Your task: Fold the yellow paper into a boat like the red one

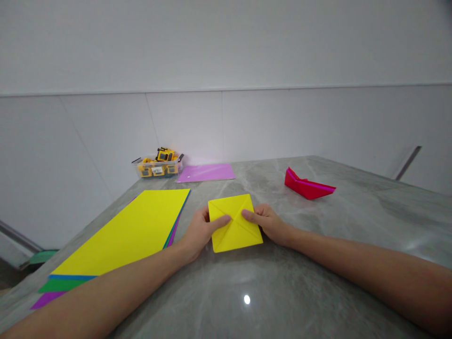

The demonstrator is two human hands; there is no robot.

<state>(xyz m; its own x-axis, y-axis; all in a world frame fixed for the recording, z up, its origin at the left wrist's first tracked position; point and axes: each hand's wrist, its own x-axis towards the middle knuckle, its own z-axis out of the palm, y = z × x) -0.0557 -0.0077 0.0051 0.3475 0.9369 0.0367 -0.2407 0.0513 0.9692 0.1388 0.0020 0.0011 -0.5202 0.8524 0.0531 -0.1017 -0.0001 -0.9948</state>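
Between my two hands is a folded yellow paper square (236, 233), with diagonal creases that cross near its middle. My left hand (203, 230) grips its left edge, the thumb lying on the front face. On the opposite edge, my right hand (270, 222) pinches the paper, its thumb also on the front near the crossing creases. The other fingers of both hands are mostly hidden behind the paper. The square is tilted up toward me, above the grey marbled table (282, 282).
Large coloured sheets (130, 230), yellow on top, lie at the left. Farther back are a clear bin (158, 168) of yellow toy vehicles and a flat purple sheet (206, 173). A red folded paper boat (307, 187) stands at the right. A wall rises behind the table.
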